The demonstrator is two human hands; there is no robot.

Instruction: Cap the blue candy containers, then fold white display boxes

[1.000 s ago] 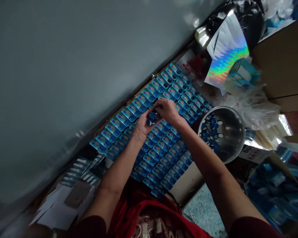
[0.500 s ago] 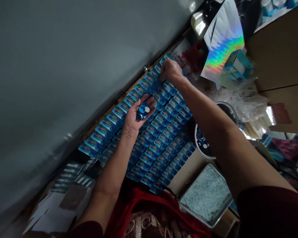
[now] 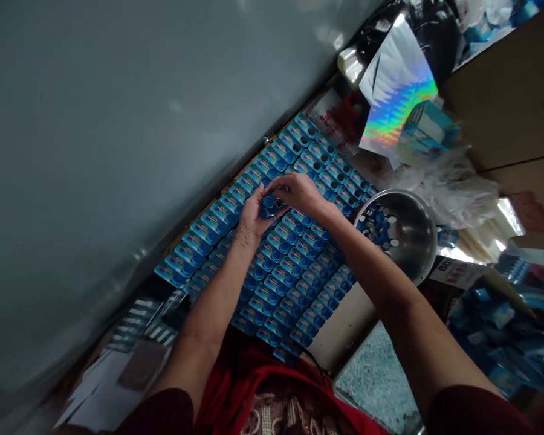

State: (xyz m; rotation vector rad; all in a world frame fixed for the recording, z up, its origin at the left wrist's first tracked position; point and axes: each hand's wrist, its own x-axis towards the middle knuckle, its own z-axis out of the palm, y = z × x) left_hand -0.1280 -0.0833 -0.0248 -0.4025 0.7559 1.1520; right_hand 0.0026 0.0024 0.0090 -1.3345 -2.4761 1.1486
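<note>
Rows of blue printed cards (image 3: 278, 241), each with a round blue cup, cover the table top. Several cards at the upper right have dark round pieces in their cups. Over the middle rows, my left hand (image 3: 254, 214) is palm up, cupped around several small blue round caps (image 3: 268, 204). My right hand (image 3: 297, 192) reaches over that palm from the right, its fingers bent down at the caps; whether it pinches one cannot be made out. A metal bowl (image 3: 414, 232) to the right holds more blue and white caps.
A grey wall (image 3: 95, 121) borders the table on the left. At lower right lies a tray of pale small pieces (image 3: 376, 374). Shiny sheet (image 3: 396, 84), plastic bags (image 3: 448, 187) and cardboard (image 3: 512, 96) crowd the right. Papers (image 3: 100, 393) lie at lower left.
My right hand has come back from the upper end of the rows to the caps in my left palm. The view has shifted, and more of the bowl shows.
</note>
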